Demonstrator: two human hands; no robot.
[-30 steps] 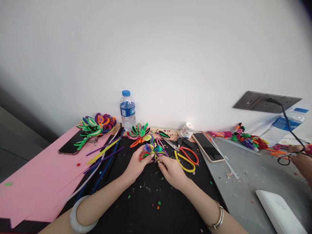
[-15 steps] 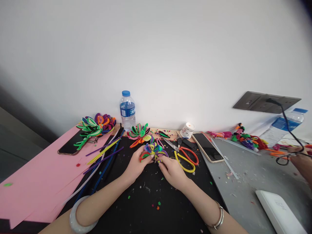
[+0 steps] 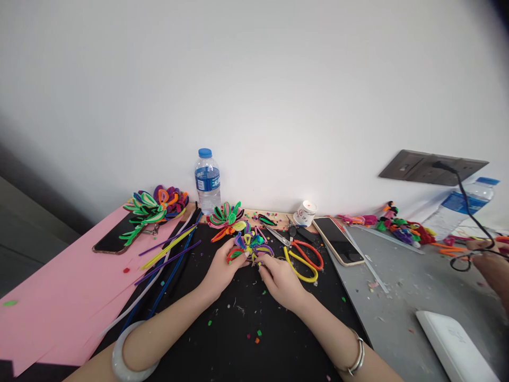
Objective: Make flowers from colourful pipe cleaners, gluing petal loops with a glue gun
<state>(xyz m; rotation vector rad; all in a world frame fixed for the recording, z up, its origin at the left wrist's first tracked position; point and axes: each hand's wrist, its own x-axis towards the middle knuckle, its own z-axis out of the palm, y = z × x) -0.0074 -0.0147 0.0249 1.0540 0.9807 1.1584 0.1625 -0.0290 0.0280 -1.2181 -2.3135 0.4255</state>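
Observation:
Between my two hands, over the black mat (image 3: 278, 339), is a multicoloured pipe-cleaner flower (image 3: 251, 245) with purple, green, yellow and red loops. My left hand (image 3: 222, 268) is closed on its left side, thumb at the front. At its lower right my right hand (image 3: 280, 276) pinches the flower near its yellow centre stems. Just behind stands a second pipe-cleaner flower (image 3: 226, 218) in green, pink and orange. Scissors (image 3: 304, 260) with red and yellow handles lie beside my right hand. Loose pipe cleaners (image 3: 169, 254) in yellow, purple, white and blue lie to the left.
A water bottle (image 3: 207, 183) and a paper cup (image 3: 305, 213) stand by the wall. Phones lie left (image 3: 113, 236) and right (image 3: 342, 241). At far right, another person's hand (image 3: 487, 265) is near a black cable (image 3: 471, 207). A white device (image 3: 457, 345) lies on the grey surface.
My hands keep their hold on the flower, which has tilted slightly. The view has shifted very little, and the other person's hand at the right has moved slightly.

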